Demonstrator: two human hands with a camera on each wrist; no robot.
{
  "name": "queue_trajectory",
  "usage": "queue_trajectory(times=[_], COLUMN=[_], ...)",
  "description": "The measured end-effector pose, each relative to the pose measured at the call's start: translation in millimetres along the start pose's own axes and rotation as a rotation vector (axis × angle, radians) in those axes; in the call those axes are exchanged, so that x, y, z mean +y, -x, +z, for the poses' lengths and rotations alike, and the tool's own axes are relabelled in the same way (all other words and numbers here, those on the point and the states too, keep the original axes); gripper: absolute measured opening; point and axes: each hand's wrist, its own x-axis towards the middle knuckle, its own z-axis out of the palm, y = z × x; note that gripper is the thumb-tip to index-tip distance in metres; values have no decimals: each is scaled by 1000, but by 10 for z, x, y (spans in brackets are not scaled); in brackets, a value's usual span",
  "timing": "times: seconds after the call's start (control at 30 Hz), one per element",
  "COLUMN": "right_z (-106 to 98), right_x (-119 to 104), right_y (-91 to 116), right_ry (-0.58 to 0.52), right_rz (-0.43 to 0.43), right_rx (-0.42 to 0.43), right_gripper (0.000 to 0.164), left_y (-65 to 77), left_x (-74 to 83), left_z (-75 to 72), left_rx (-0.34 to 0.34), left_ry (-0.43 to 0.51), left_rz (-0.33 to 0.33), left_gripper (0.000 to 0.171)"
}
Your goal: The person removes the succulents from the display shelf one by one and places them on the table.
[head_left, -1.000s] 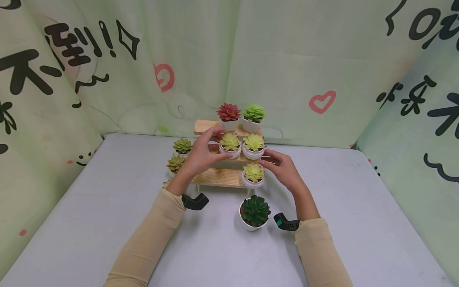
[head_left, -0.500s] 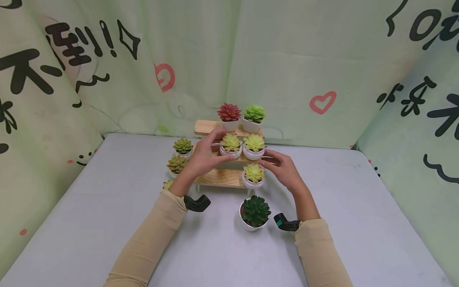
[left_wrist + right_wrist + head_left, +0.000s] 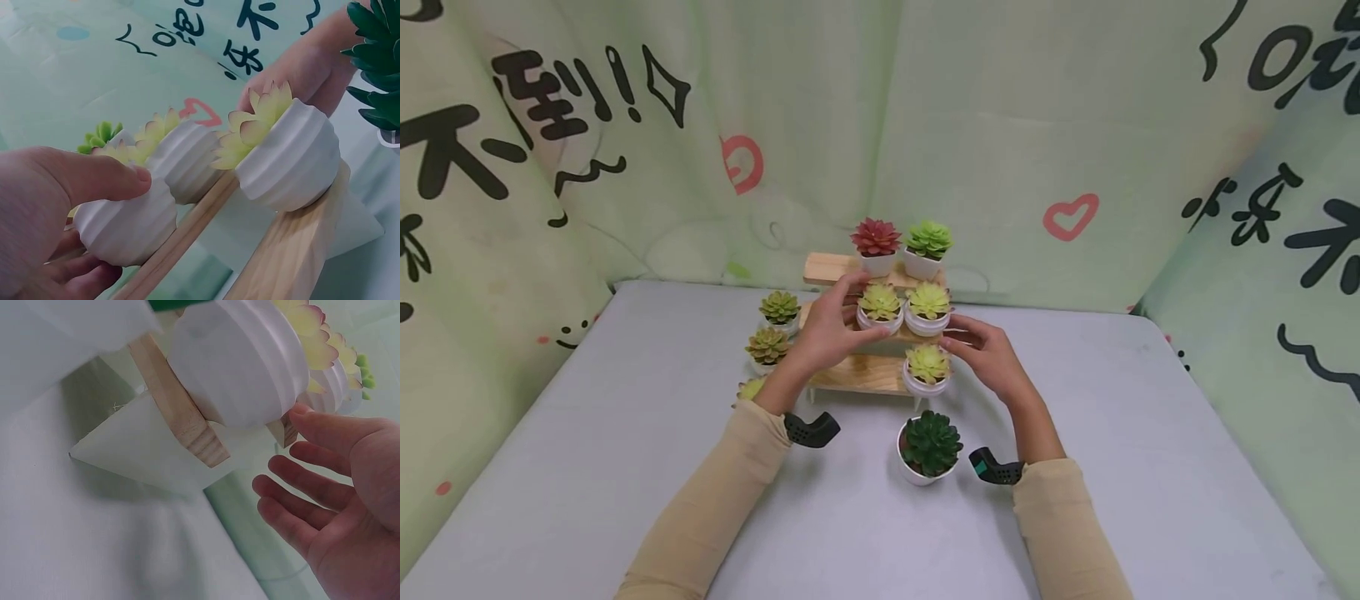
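Observation:
My left hand (image 3: 829, 332) grips a yellow succulent in a white ribbed pot (image 3: 128, 225) at the middle tier of a wooden stand (image 3: 859, 373). In the left wrist view the thumb presses the pot's near side and fingers curl beneath. Beside it on that tier stands a matching potted succulent (image 3: 927, 310). Another yellow succulent (image 3: 927, 372) sits at the right end of the bottom tier. My right hand (image 3: 988, 357) is at the stand's right side, fingers loosely spread and holding nothing. In the right wrist view its thumb tip meets the edge of the stand or a pot; contact is unclear.
Red (image 3: 877, 242) and bright green (image 3: 927, 250) succulents stand on the top tier. A dark green potted succulent (image 3: 930, 448) is on the white table (image 3: 850, 533) before the stand. Several small succulents (image 3: 768, 346) line its left side, partly behind my left arm. A printed curtain (image 3: 985, 150) encloses the back.
The left hand shifts slightly right with its pot, keeping close to the neighbouring pot. The right hand stays at the stand's right side. The whole head view drifts slightly.

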Motion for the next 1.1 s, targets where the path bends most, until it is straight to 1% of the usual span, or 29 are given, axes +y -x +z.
queue_trajectory(times=[0.13,0.27,0.4,0.53,0.63,0.8,0.93,1.1], right_z=[29,43,43,36,30,27,26,19], right_x=[-10,-20,-26,-21,-19,-28,-18,-19], right_y=[0,-6,0,4,7,5,1,7], right_ry=[-6,-7,0,1,3,4,7,9], right_rz=[1,-1,0,0,5,16,15,17], right_rx=[-8,-7,-6,-6,-8,-8,-7,-3], right_gripper=[52,52,52,53,53,54,54,54], left_y=[27,53,91,131,157,212,269,325], left_x=[-37,-67,-61,-40,-34,-23,-26,-30], left_z=[-18,-37,-63,-92,-111,-151,-197,-245], left_rx=[8,15,9,4,-1,-28,-61,-87], left_ry=[14,43,69,64,37,6,14,14], left_rz=[-25,-33,-34,-47,-50,-48,-38,-45], left_gripper=[78,76,76,76,75,74,73,74])
